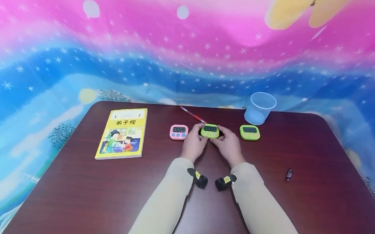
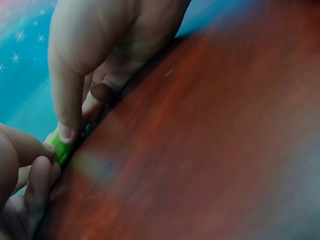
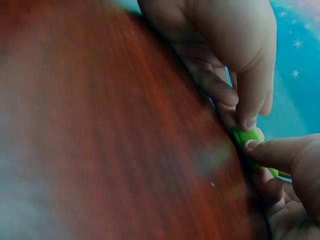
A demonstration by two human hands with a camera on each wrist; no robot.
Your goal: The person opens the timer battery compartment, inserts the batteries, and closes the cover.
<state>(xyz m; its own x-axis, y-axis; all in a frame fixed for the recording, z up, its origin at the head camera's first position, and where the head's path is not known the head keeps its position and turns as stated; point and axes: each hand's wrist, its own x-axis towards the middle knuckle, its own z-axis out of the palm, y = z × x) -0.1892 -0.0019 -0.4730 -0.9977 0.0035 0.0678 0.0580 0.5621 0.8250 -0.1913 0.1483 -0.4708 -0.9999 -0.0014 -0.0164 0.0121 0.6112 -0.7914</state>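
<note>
Both hands hold a green digital timer (image 1: pixel 210 131) between them near the far middle of the table; its display reads zeros. My left hand (image 1: pixel 194 142) grips its left side, my right hand (image 1: pixel 229 144) its right side. In the left wrist view the thumbs and fingers pinch the green timer (image 2: pixel 62 149) close over the table. The right wrist view shows the same green timer (image 3: pixel 246 136) with fingertips at its edges. Just left of my left hand lies a pink timer (image 1: pixel 178 132) with blue buttons. A second green timer (image 1: pixel 250 132), its display blank, lies right of my right hand.
A red pen (image 1: pixel 193 114) lies behind the hands. At the back right stands a translucent blue cup (image 1: pixel 259 108). A yellow book (image 1: pixel 122 134) lies at the left, and a small dark battery (image 1: pixel 288 174) on the right of the brown table (image 1: pixel 75 192). A patterned cloth hangs behind.
</note>
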